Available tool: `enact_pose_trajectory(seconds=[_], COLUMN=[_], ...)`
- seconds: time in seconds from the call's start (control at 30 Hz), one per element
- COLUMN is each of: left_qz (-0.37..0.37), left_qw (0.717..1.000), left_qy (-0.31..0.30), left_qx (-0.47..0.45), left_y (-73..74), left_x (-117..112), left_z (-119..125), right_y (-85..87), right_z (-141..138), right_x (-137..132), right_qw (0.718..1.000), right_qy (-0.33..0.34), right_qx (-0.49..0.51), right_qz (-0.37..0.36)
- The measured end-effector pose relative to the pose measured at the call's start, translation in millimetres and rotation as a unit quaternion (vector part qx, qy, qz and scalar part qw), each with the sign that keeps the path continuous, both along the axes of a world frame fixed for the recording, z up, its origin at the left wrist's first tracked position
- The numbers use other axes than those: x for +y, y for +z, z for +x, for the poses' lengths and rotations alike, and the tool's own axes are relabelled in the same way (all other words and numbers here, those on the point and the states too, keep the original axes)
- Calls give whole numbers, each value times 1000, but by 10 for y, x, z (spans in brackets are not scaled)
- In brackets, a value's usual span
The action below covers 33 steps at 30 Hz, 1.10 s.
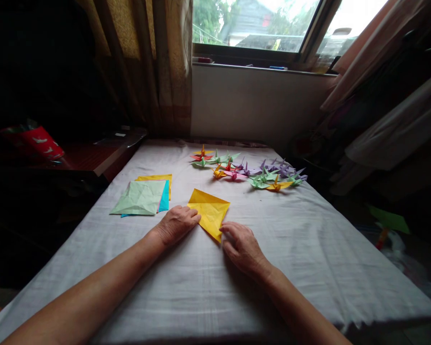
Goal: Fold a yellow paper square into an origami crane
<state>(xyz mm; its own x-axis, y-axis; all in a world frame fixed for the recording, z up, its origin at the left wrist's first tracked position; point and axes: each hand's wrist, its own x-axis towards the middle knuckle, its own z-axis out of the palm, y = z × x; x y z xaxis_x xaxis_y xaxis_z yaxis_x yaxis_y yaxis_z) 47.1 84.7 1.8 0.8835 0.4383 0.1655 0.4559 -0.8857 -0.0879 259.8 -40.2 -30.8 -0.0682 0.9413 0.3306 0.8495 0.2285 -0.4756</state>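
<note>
A sheet of yellow origami paper [210, 215] with crease lines lies on the white cloth in front of me, its corners turned like a diamond. Its upper part looks darker than the rest, along a crease. My left hand [179, 223] is closed at the paper's left edge, fingers curled onto it. At the lower right edge, my right hand [241, 244] has its fingers bent and closed on the paper near the bottom corner. The thumb tips are partly hidden, so the exact grip is hard to see.
To the left lies a stack of square paper, with a pale green sheet [140, 197] above blue [164, 196] and yellow [166, 177] ones. Several folded paper cranes [260, 177] stand at the far right. The cloth-covered table [201, 297] ends below a wall and window.
</note>
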Motion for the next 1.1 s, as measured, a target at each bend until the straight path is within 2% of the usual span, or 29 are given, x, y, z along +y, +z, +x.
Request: enact_pose_trajectory(seconds=[0.1,0.27,0.37,0.47,0.6,0.7,0.9,1.1], left_qz=[-16,-35,-41,-49,-94,-147,-211,-225], left_qw=[999,995,989,984,984,983,974,972], left_qy=[21,81,125,146,114,91,76,60], left_qx=[-21,-51,-65,-88,-97,-69,-27,-37], left_y=[-32,-45,-70,-152,-266,-275,-197,-182], left_x=[30,-94,-197,-247,-219,-172,-129,-156], left_z=[-3,99,175,154,-25,-145,-252,-294], right_y=[25,97,118,106,104,134,162,232], right_z=[65,304,379,331,212,248,509,507], right_x=[95,486,644,603,413,380,571,784], right_qw=[999,991,986,982,978,978,978,971], right_qy=[6,-41,0,73,157,182,195,211], right_qx=[-39,-128,-156,-157,-115,-97,-59,24], right_qz=[-8,28,53,77,70,35,-31,-107])
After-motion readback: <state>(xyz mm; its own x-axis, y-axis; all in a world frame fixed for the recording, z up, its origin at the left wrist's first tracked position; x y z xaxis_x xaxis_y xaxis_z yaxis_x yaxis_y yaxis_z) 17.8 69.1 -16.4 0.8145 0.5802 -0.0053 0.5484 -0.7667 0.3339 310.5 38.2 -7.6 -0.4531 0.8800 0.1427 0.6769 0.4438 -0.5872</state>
